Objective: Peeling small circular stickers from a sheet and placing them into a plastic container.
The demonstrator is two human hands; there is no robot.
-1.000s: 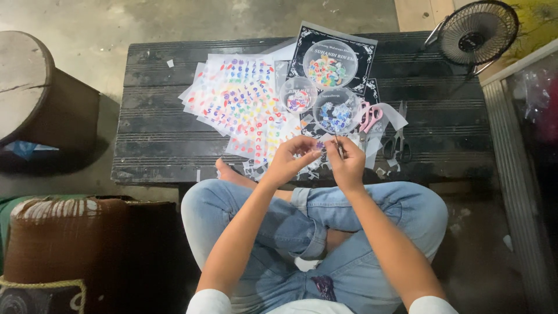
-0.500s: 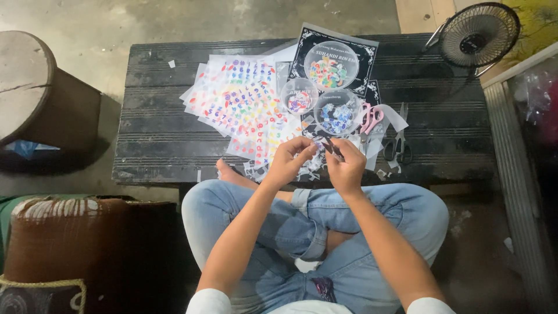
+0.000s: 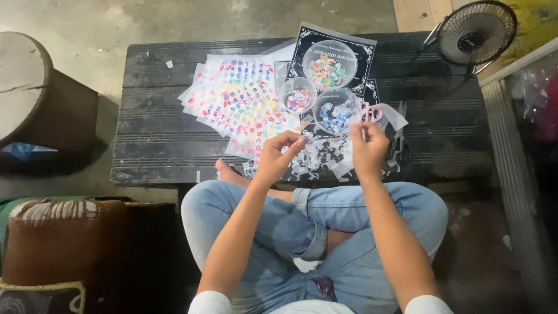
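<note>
Sticker sheets (image 3: 238,99) lie beside both hands' fingers (image 3: 290,139).

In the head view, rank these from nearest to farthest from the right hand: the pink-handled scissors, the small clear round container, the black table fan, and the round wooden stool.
1. Pink-handled scissors, just above the right hand.
2. Small clear round container, up and to the left on the dark slatted table.
3. Black table fan, at the top right corner.
4. Round wooden stool, far left on the floor.

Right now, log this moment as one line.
left hand: pinching small piece | right hand: on pink scissors | sticker sheets, three clear dishes on table
</note>
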